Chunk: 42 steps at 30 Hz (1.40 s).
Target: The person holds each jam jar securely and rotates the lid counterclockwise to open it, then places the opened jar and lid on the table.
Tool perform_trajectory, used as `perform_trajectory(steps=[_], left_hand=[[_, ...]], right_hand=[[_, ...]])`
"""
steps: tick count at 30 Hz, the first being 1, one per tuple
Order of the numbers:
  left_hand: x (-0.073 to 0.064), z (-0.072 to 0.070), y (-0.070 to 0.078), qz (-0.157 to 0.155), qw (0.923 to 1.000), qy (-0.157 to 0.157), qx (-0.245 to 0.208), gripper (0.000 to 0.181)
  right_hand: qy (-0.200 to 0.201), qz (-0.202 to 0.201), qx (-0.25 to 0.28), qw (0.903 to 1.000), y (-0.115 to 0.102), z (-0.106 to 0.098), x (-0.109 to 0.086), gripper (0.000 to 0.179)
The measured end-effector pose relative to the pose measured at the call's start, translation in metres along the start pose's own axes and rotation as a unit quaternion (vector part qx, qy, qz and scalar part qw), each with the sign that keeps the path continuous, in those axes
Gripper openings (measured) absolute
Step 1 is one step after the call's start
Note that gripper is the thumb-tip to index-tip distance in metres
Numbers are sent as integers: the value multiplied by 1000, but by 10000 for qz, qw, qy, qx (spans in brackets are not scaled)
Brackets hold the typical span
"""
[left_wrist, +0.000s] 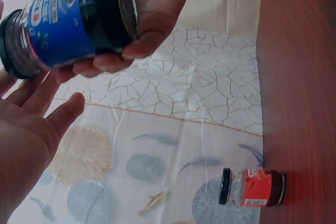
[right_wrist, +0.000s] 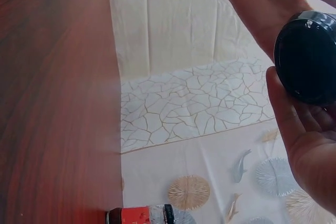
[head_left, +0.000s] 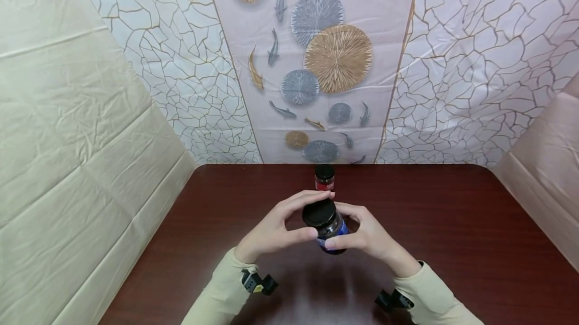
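Both hands hold a glass jar [head_left: 333, 232] with a blue label and a black lid [head_left: 319, 213], raised above the table and tilted. My right hand [head_left: 368, 232] grips the body, its thumb across the blue label. At the top, my left hand [head_left: 280, 224] curves round the lid, fingers along the far edge and thumb at the near side by the neck. The left wrist view shows the blue label [left_wrist: 60, 22] and dark contents in the lower part. Toward the right wrist camera faces the jar's dark round base [right_wrist: 307, 59]; the lid is hidden there.
A smaller jar [head_left: 324, 179] with a red label and black lid stands upright near the far edge of the dark reddish-brown table [head_left: 217, 204]. Behind the table hangs a patterned cloth [head_left: 316, 89]; pale cloth sheets [head_left: 90, 139] border both sides.
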<state>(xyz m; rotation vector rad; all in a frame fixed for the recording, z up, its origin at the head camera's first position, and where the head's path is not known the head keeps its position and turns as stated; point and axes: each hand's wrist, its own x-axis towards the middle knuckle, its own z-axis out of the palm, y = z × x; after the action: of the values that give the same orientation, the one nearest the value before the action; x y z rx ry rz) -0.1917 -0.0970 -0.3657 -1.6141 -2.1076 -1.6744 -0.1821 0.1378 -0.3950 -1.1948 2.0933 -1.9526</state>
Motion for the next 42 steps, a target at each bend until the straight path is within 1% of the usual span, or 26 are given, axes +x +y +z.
perform_trajectory(steps=[1, 4, 11, 15, 18, 21, 24, 28, 30, 32, 35, 38, 42], left_hand=[[-1, -1, 0, -14, 10000, 3, -12, 59], [-3, -5, 1, -17, 9998, 32, 179, 59], [-11, -10, 4, -218, 9972, 197, 691, 56], [-11, -11, 6, -123, 9944, 383, 981, 53], [-9, -11, 7, -31, 9913, 539, 1200, 53], [-7, -11, 8, -19, 9893, 596, 1333, 57], [-6, -11, 10, -114, 9900, 477, 1320, 63], [-4, -11, 11, -191, 9936, 97, 1110, 71], [-2, -10, 12, -198, 9945, -82, 1023, 73], [0, -9, 13, -202, 9946, -176, 1002, 73], [3, -7, 15, -257, 9936, -163, 1090, 70], [5, -6, 17, -322, 9919, -68, 1231, 68], [7, -5, 19, -408, 9914, -50, 1240, 66]], right_hand=[[5, 10, 13, 10000, -1, 0, 0, 49], [15, 46, 74, 10000, -2, -2, -1, 51], [105, 109, 1, 9999, -4, -7, -2, 54], [126, 183, -40, 9997, -5, -10, -2, 53], [7, 172, -25, 9998, -4, -10, -2, 52], [-159, 158, 60, 9997, -3, -8, -2, 50], [-357, 118, 154, 9992, -2, -8, -1, 49], [-641, 181, 318, 9973, -2, -7, -1, 49], [-712, 247, 375, 9965, -2, -6, -1, 47], [-716, 293, 347, 9964, -3, -6, -1, 46], [-610, 281, 209, 9975, -3, -5, -1, 45], [-456, 326, 57, 9984, -4, -4, -2, 47], [-330, 373, 43, 9988, -5, -4, -2, 49]])
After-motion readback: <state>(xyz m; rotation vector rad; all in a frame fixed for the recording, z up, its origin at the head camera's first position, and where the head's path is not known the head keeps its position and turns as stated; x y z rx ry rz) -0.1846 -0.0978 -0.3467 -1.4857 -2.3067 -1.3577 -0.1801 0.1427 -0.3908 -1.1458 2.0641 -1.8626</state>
